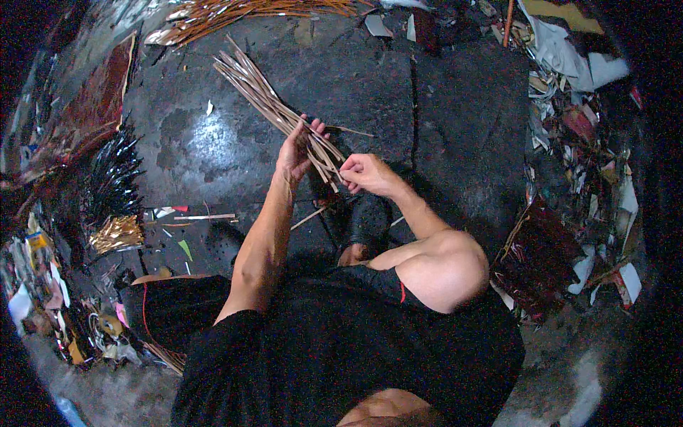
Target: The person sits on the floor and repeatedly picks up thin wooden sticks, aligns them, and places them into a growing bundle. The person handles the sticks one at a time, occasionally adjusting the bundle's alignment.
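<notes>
A loose bundle of thin brown strips slants from the upper left down toward my knees. My left hand is wrapped round it near its lower end, thumb on top. At that lower end, my right hand pinches with thumb and forefinger at the strip tips; which strip it grips is too small to make out. One strip sticks out sideways to the right of the bundle. Below my hands, a loose strip lies by my dark shoe.
Orange-brown strips lie in a long pile at the far edge. On the left are a black bundle and a golden-brown bundle. Scraps litter the left; more scraps and a dark red sheet lie right.
</notes>
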The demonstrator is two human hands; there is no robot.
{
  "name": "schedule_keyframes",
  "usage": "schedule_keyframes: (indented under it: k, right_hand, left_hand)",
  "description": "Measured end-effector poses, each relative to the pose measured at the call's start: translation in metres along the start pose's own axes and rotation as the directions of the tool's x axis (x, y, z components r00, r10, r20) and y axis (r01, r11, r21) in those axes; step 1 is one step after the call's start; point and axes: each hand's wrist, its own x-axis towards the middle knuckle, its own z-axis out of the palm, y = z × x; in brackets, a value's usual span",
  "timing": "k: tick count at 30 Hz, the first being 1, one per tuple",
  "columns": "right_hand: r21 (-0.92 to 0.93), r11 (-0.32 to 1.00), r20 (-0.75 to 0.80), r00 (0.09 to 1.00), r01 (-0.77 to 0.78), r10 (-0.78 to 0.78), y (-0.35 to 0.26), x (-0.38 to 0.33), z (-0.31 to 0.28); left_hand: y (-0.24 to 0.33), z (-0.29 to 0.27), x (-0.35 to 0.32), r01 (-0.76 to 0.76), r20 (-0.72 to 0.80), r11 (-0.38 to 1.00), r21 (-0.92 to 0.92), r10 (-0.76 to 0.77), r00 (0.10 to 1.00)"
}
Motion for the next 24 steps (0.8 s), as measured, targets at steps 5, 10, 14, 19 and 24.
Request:
schedule_keyframes:
  k: [5, 10, 14, 19, 24]
  right_hand:
    - [0.148, 0.981, 0.223, 0.971, -0.121, 0.087, -0.017, -0.012, 0.013]
    - [0.714, 0.7, 0.093, 0.994, -0.022, -0.064, -0.019, -0.018, 0.001]
    - [0.644, 0.765, 0.003, 1.0, -0.001, -0.001, -0.043, -0.026, 0.0]
    - [0.322, 0.947, 0.086, 0.996, -0.011, -0.017, -0.102, -0.034, -0.009]
    - [0.083, 0.935, 0.165, 0.92, 0.346, -0.355, -0.237, -0.01, -0.015]
  left_hand:
    - [0.001, -0.012, 0.005, 0.041, 0.131, 0.974, -0.222, -0.011, 0.991]
    - [-0.001, -0.009, 0.0, 0.027, 0.091, 0.997, -0.077, -0.02, 0.996]
    - [-0.002, -0.015, -0.002, -0.028, -0.001, 0.985, 0.168, 0.029, 1.0]
    - [-0.005, -0.011, 0.001, 0.014, -0.008, 0.993, 0.121, -0.013, 1.0]
    - [-0.003, -0.029, 0.004, -0.045, -0.053, 0.996, 0.071, 0.049, 0.997]
